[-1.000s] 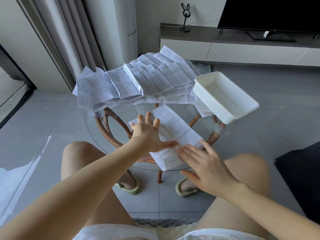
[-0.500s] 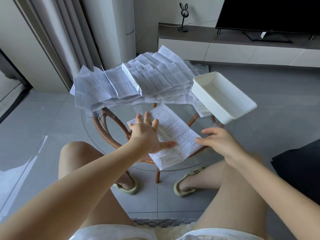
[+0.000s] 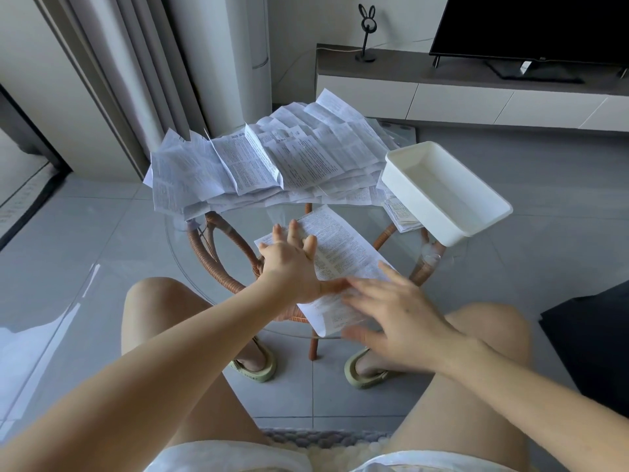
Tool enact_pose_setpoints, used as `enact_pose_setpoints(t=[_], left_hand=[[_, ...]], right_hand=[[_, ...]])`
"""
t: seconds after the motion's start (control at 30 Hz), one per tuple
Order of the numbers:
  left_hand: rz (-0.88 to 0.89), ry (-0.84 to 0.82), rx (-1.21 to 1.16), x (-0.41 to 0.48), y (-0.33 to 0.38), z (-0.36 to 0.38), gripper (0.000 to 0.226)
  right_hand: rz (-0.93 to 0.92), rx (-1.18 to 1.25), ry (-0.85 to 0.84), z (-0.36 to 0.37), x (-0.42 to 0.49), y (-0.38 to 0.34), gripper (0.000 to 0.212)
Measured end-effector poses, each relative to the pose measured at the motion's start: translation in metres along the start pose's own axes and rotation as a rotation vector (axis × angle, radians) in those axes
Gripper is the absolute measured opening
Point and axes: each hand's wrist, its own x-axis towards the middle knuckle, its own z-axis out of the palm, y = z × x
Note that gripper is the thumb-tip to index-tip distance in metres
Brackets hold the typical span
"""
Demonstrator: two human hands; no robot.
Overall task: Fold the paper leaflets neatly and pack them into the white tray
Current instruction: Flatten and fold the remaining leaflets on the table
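A seated person leans over a round glass table (image 3: 190,253) with a wicker base, both bare hands on a single printed leaflet (image 3: 340,253) that lies flat near the table's front edge. The left hand (image 3: 292,267) is spread wide, palm down, fingers fanned across the leaflet's left side, pressing rather than gripping. The right hand (image 3: 398,315) lies flat and open over the leaflet's near end, its fingers extended toward the left hand's thumb; it is motion-blurred, and whether it touches the paper or hovers just above cannot be told. Neither hand has closed around anything.

Behind the leaflet, a loose pile of unfolded leaflets (image 3: 272,158) fans across the far half of the table, some sheets creased and tilted up. To the right sits the white tray (image 3: 425,212), angled, its near corner overhanging the table rim; its interior looks bare. A few papers (image 3: 398,216) lie tucked under its left end.

Below the glass, the person's feet in pale green sandals (image 3: 253,367) rest on grey floor tiles. A dark television (image 3: 531,25) stands on a low cabinet beyond.
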Motion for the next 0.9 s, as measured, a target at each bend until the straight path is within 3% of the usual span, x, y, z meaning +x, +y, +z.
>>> enact_pose_setpoints(t=[0.1,0.23,0.47,0.57,0.67,0.8,0.9], left_hand=[[0.007,0.007,-0.003,0.0,0.0,-0.001,0.122],[0.013,0.018,-0.032,-0.002,0.0,-0.002,0.121],[0.015,0.021,-0.029,0.0,-0.001,-0.001,0.123],[0.01,0.007,-0.018,0.0,-0.001,0.0,0.123],[0.009,0.005,-0.004,-0.001,-0.001,0.0,0.123],[0.008,0.022,-0.02,-0.004,-0.002,0.0,0.12],[0.004,0.132,-0.091,-0.01,0.0,0.016,0.114]], right_hand=[[-0.071,-0.179,-0.009,0.017,-0.021,-0.014,0.077],[-0.156,-0.139,0.053,0.041,-0.024,-0.027,0.079],[-0.207,0.078,0.147,0.036,-0.026,-0.019,0.036],[0.006,0.257,0.277,0.017,-0.015,-0.014,0.027],[0.262,0.216,0.307,0.011,0.005,0.005,0.03],[0.754,0.26,0.177,0.004,0.031,0.023,0.045],[0.973,0.326,0.01,-0.009,0.047,0.028,0.056]])
